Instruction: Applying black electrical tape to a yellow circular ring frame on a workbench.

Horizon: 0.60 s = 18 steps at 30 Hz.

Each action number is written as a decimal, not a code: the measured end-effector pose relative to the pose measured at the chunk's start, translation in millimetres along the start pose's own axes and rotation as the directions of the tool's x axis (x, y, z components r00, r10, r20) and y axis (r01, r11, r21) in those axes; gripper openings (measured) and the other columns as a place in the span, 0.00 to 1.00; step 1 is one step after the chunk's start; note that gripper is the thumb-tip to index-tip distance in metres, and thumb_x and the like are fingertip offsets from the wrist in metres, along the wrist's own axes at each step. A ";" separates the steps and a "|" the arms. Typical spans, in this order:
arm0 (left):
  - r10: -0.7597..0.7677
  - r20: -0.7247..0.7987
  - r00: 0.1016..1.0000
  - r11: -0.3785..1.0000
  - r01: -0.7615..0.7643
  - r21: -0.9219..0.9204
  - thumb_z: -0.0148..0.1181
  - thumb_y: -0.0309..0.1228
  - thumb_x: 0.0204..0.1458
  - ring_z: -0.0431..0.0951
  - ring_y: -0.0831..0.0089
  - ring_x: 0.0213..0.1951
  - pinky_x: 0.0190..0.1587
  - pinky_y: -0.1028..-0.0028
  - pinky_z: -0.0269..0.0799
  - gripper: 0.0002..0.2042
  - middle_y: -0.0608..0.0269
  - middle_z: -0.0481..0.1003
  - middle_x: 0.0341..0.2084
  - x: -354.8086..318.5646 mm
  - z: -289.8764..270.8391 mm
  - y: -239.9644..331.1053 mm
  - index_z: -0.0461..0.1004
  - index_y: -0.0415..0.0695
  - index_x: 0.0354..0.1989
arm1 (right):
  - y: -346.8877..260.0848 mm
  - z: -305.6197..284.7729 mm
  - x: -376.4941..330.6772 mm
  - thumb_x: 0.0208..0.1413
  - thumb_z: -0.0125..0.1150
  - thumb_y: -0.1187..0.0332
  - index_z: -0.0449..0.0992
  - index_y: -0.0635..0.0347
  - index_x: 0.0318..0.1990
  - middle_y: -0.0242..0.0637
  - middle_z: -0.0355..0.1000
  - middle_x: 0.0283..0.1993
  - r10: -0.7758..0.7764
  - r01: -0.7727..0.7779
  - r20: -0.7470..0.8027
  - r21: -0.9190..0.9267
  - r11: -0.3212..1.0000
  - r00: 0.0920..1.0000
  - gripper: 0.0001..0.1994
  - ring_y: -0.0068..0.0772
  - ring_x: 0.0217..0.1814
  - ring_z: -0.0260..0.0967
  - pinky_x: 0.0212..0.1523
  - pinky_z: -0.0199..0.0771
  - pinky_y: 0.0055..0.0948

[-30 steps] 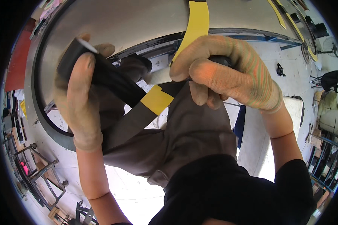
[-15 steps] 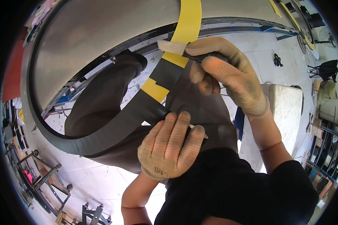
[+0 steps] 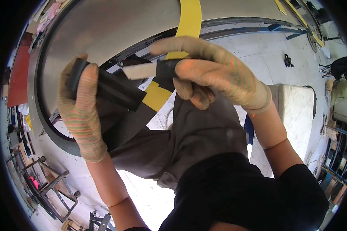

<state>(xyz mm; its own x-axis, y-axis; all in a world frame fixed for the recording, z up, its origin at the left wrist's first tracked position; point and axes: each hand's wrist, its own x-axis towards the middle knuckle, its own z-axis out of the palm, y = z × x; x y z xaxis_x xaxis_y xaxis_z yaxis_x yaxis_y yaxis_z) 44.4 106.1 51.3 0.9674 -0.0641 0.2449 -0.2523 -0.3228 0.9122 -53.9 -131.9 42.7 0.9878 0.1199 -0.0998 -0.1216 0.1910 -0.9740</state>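
Observation:
A long curved strip runs from the far edge toward me, yellow at its far part and black nearer me. In my right hand, closed round its mostly hidden handle, is a knife with a flat pale blade pointing left. The blade hangs over the strip near a bare yellow patch; I cannot tell whether it touches. My left hand, thumb on top, is closed on a black flap lifted up from the strip beside that patch. Both hands wear striped knitted gloves.
A large metal-topped table with a dark rim lies ahead. My legs are beneath the strip. A pale block-shaped seat stands at my right, a wheeled metal frame at the lower left. Shelves line the right side.
My left hand has moved from near my lap to the far left and now holds the black flap, pulled leftward. My right hand and the knife have shifted left and toward me.

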 end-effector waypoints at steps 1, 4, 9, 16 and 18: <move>0.071 0.019 0.997 0.997 -0.070 -0.023 0.73 0.35 0.54 0.76 0.78 0.43 0.51 0.77 0.70 0.21 0.64 0.78 0.44 2.9 -1.0 -0.3 0.79 0.37 0.53 | 0.1 0.9 0.2 0.66 0.56 0.61 0.74 0.62 0.61 0.27 0.67 0.23 0.051 -0.052 0.024 0.000 0.999 0.998 0.20 0.14 0.21 0.61 0.21 0.58 0.15; 0.139 0.003 0.990 0.989 -0.139 -0.047 0.72 0.35 0.54 0.76 0.78 0.43 0.51 0.77 0.70 0.21 0.63 0.78 0.44 -1.3 -2.9 6.1 0.79 0.37 0.53 | 1.7 6.2 2.4 0.65 0.58 0.62 0.75 0.62 0.59 0.24 0.64 0.23 0.091 -0.092 0.092 0.006 0.996 0.992 0.19 0.13 0.21 0.55 0.21 0.54 0.17; 0.278 -0.028 0.960 0.960 -0.279 -0.020 0.73 0.35 0.52 0.77 0.73 0.45 0.54 0.76 0.70 0.23 0.60 0.78 0.45 -8.6 0.2 23.6 0.78 0.35 0.54 | -0.5 16.6 5.5 0.63 0.65 0.61 0.77 0.60 0.54 0.21 0.67 0.28 0.094 -0.093 0.093 -0.015 0.996 0.991 0.17 0.09 0.24 0.56 0.23 0.54 0.15; 0.294 0.040 0.955 0.955 -0.295 0.035 0.73 0.35 0.54 0.77 0.74 0.46 0.54 0.74 0.72 0.22 0.59 0.78 0.47 8.7 -5.4 18.0 0.78 0.36 0.53 | 6.2 30.7 17.0 0.63 0.66 0.62 0.78 0.61 0.51 0.23 0.69 0.29 -0.119 0.125 0.061 -0.106 0.987 0.991 0.15 0.11 0.26 0.59 0.27 0.60 0.18; 0.290 0.051 0.956 0.956 -0.292 0.039 0.73 0.35 0.53 0.77 0.74 0.47 0.54 0.74 0.72 0.22 0.59 0.78 0.47 10.0 -7.4 14.9 0.78 0.36 0.54 | 6.5 32.3 20.7 0.63 0.65 0.62 0.78 0.61 0.50 0.23 0.68 0.28 -0.167 0.170 0.045 -0.080 0.982 0.985 0.14 0.11 0.26 0.60 0.28 0.61 0.18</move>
<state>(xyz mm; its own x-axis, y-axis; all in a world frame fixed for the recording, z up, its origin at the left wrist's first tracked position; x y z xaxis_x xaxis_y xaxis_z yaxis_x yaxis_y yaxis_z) 50.2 107.6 69.8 0.8525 -0.2025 0.4820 -0.5228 -0.3265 0.7875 -37.4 -96.6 40.8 0.9887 0.1305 0.0737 0.0567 0.1298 -0.9899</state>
